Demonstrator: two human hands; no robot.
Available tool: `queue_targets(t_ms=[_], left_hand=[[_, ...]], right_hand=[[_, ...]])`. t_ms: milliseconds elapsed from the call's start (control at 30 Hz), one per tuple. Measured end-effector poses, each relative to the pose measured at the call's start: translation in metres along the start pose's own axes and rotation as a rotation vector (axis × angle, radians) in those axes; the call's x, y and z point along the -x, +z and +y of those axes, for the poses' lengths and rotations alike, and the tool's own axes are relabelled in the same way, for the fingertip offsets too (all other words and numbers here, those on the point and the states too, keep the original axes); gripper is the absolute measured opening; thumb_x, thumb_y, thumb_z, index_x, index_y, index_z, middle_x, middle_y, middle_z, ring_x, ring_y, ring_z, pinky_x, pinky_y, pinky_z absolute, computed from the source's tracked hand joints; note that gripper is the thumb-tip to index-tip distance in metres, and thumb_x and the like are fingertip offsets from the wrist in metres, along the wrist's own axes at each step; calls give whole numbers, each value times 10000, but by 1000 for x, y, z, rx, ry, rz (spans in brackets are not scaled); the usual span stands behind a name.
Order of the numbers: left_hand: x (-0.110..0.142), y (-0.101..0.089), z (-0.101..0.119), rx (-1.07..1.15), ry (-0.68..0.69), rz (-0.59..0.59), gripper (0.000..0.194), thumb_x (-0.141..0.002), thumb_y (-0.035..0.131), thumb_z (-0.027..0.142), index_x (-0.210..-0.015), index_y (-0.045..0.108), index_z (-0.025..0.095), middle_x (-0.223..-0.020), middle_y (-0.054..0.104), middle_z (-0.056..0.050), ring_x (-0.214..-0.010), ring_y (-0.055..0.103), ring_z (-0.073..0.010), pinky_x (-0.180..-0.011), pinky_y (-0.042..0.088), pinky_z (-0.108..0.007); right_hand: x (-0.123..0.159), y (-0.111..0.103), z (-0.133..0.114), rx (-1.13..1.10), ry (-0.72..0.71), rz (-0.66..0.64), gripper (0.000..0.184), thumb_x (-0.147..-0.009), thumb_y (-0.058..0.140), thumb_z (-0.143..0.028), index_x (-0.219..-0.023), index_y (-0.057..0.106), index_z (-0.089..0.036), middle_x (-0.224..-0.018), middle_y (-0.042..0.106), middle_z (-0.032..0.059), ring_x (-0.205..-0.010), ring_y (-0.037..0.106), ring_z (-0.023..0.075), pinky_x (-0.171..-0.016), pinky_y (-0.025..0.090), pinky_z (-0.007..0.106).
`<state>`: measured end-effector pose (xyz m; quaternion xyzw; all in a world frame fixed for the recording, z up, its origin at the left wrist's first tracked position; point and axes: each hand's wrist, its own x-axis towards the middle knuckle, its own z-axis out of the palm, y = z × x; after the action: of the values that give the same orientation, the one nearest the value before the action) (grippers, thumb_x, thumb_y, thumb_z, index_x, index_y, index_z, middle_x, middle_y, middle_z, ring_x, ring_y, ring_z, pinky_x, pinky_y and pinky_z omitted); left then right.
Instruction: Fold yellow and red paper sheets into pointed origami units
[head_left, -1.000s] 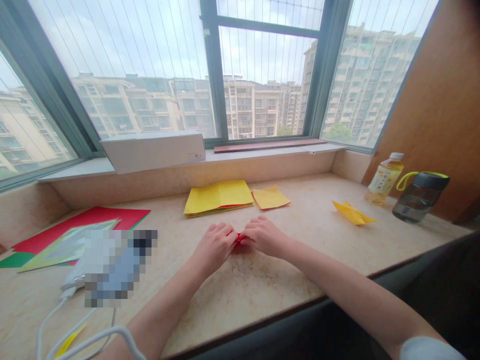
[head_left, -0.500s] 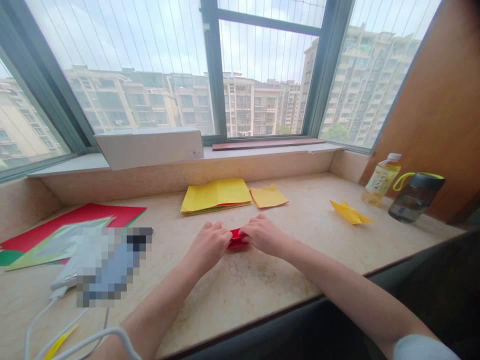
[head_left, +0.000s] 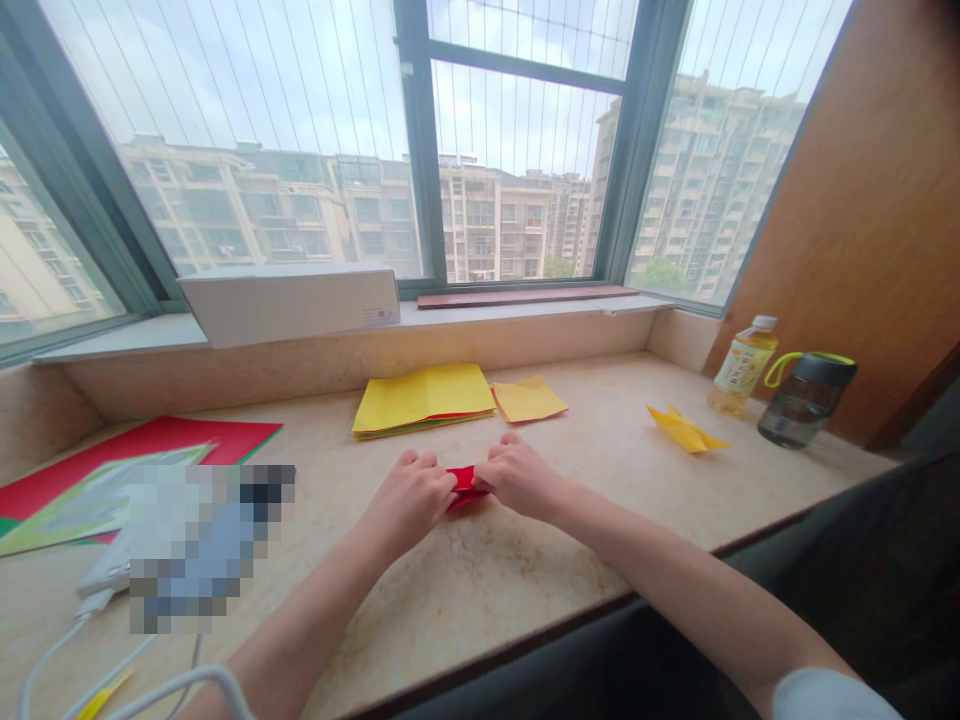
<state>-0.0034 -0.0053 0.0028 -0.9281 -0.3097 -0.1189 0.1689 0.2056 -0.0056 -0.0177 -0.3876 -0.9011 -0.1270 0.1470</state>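
Pinching inward — left hand [head_left: 409, 503] and right hand [head_left: 521, 476] grip folded red paper [head_left: 465, 487].

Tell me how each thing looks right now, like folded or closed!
Small red folded paper, folded, held between both hands.
Left bare hand, fingers pinching the paper's left side.
Right bare hand, fingers pinching the paper's right side.
Flat yellow paper stack, folded, lying flat.
Small orange-yellow paper sheet, lying flat.
Pointed yellow folded paper shape, folded, resting alone.
Clear plastic bottle of yellow drink, capped, standing upright.
Grey plastic flask with dark lid, lid on, standing upright.
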Motion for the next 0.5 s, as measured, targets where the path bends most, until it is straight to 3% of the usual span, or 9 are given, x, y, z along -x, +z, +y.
queue_targets(t_ms=[167, 333, 500], left_hand=[[0, 5, 2, 11, 5, 0, 252, -915, 605, 279, -693, 657, 171, -643, 665, -61, -701, 565, -221, -688, 312, -350], [0, 6, 3, 62, 9, 19, 224, -926, 556, 160, -726, 657, 167, -680, 674, -57, -714, 565, -213, -702, 318, -355], [-1, 2, 5, 64, 34, -17, 220, -917, 554, 125, -727, 656, 167, -702, 676, -55, -737, 570, -212, -707, 317, -356]], right_hand=[[-1, 4, -5, 7, -16, 47, 271, -947, 550, -294, -712, 626, -184, -677, 682, 43, -691, 563, 176, -723, 279, 333], [0, 2, -6, -12, -92, 43, 182, -900, 570, -172, -728, 625, -197, -676, 688, 19, -703, 556, 169, -712, 263, 337], [0, 1, -6, -16, -119, 36, 161, -901, 571, -178, -756, 638, -197, -701, 704, 19, -708, 557, 168, -722, 264, 344]])
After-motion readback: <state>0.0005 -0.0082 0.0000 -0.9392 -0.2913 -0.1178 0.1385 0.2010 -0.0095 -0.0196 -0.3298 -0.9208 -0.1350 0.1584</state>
